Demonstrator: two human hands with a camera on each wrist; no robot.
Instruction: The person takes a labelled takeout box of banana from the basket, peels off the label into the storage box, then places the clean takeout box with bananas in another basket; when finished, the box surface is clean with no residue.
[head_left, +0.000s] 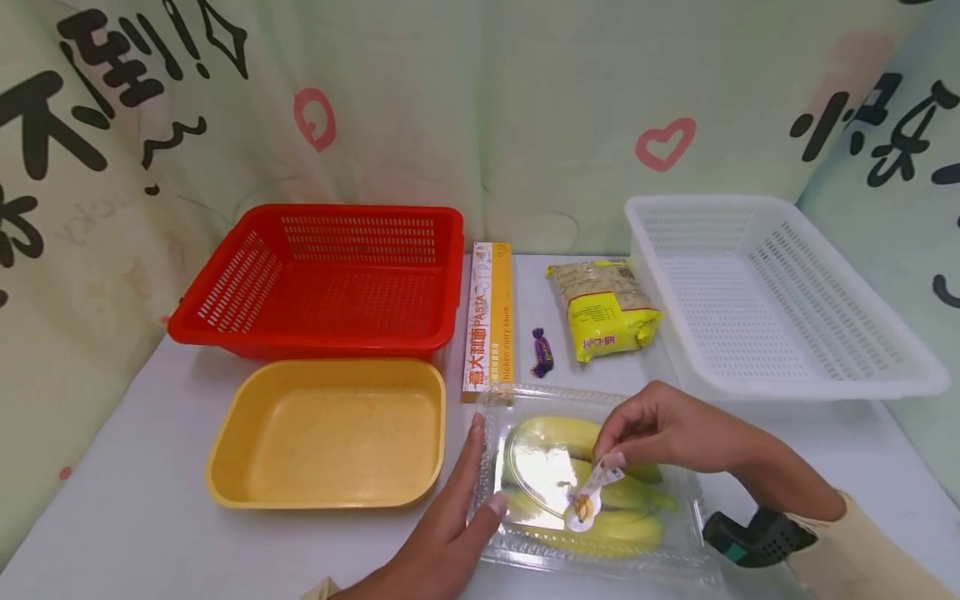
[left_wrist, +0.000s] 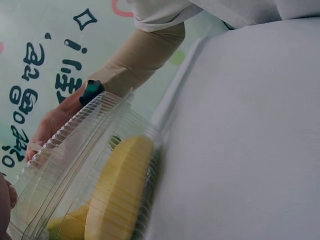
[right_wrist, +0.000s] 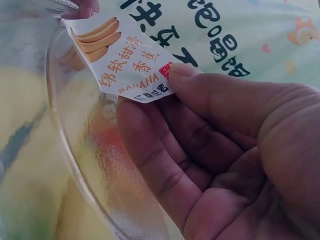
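A clear plastic box [head_left: 600,562] with its lid on lies at the front of the table, and yellow bananas [head_left: 577,433] show through it. My left hand [head_left: 450,533] lies along the box's left side with its fingers extended. Above the lid, my right hand [head_left: 667,433] pinches a white label [right_wrist: 115,60] between thumb and index finger. Printed on that label are bananas and the word BANANA. In the head view its rounded lower end overlaps the lid. The left wrist view shows a banana [left_wrist: 120,190] through the ribbed side of the box.
Behind the box lie a pasta carton [head_left: 487,317], a purple-wrapped candy [head_left: 542,353] and a yellow-and-tan packet [head_left: 607,310]. A red basket [head_left: 315,342] and a yellow tray [head_left: 326,496] stand at left, a white basket [head_left: 825,387] at right. A printed curtain [head_left: 480,125] hangs behind.
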